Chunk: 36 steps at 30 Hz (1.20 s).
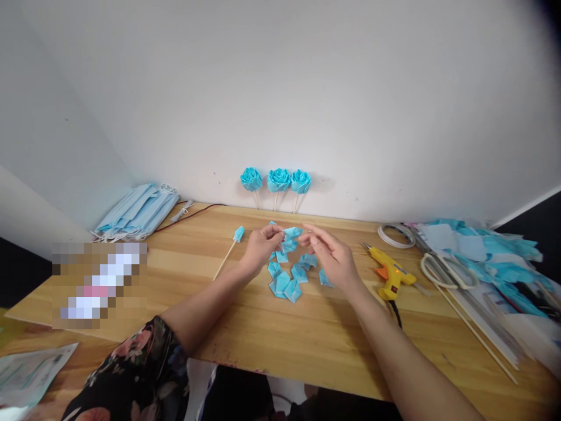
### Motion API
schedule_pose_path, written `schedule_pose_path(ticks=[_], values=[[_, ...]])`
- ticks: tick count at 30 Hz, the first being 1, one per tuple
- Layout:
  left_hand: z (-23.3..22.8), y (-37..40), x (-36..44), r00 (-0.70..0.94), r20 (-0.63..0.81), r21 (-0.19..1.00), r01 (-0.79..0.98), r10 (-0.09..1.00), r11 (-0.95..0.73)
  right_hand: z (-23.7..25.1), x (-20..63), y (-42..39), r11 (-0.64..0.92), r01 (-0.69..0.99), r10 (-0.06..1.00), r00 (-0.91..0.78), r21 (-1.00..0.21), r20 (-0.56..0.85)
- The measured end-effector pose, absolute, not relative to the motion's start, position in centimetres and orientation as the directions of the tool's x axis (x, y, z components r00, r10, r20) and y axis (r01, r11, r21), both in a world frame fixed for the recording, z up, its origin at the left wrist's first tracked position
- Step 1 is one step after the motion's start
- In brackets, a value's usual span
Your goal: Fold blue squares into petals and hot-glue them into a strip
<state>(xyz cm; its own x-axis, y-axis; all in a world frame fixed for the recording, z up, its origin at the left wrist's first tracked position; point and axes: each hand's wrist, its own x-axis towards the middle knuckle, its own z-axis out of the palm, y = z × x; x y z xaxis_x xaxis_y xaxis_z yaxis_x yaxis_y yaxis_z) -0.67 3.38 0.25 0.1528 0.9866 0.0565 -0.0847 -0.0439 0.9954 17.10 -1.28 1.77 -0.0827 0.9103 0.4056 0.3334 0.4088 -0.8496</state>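
Observation:
My left hand (266, 245) is closed, its thumb and fingertips pinching a small folded blue fabric petal (293, 233). Just right of that petal is my right hand (329, 254), its index finger stretched out and its fingers apart. Whether a fingertip touches the petal's edge is hard to make out. Beneath both hands lie several more folded blue petals (280, 285) on the wooden table. Left of my left hand, a stick tipped with a rolled blue bud (239, 234) lies on the tabletop, its lower end hidden behind my forearm.
Three blue fabric roses (279, 180) on sticks lean against the wall. Stacked face masks (138, 210) lie at the back left. A yellow glue gun (390, 273), a tape roll (397, 235), scissors (449, 272), thin sticks (477, 336) and blue-white scraps (491, 242) occupy the right side.

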Motion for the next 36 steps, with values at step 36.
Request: schedule_pose_path(ticks=[36], values=[[0.6, 2.9, -0.8, 0.305, -0.051, 0.915, -0.368, 0.951, 0.167, 0.2, 18.4, 0.7, 0.267, 0.39, 0.951, 0.038, -0.881, 0.306]])
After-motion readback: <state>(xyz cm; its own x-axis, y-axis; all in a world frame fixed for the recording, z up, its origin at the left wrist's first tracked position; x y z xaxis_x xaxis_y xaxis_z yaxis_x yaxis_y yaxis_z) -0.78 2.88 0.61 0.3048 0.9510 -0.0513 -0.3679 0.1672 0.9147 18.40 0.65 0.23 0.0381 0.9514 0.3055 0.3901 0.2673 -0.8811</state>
